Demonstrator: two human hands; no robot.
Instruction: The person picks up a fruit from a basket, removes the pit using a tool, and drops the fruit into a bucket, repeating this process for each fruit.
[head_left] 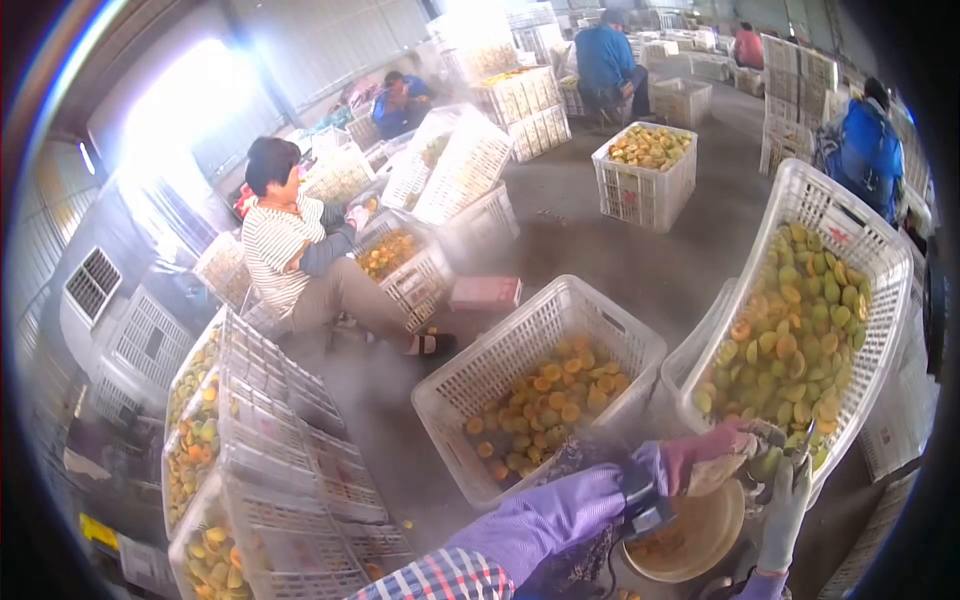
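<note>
My left hand (722,452), in a stained pink and grey glove, is closed on a green fruit (764,464). Close beside it, my right hand (788,495) in a pale grey glove grips a knife (809,434) with a thin blade pointing up; its handle is hidden. Both hands are at the lower edge of a tilted white crate (892,330) full of green-yellow fruit (800,310). Below them stands a round cream bucket (728,530) with brownish bits inside. To the left, another white crate (450,420) holds orange cut fruit (555,392).
Stacked crates (280,420) of fruit rise at lower left. A seated person in a striped top (280,245) works over a crate (435,270). A red box (487,293) lies on the floor. Farther back are a fruit-filled crate (645,195) and several other seated people.
</note>
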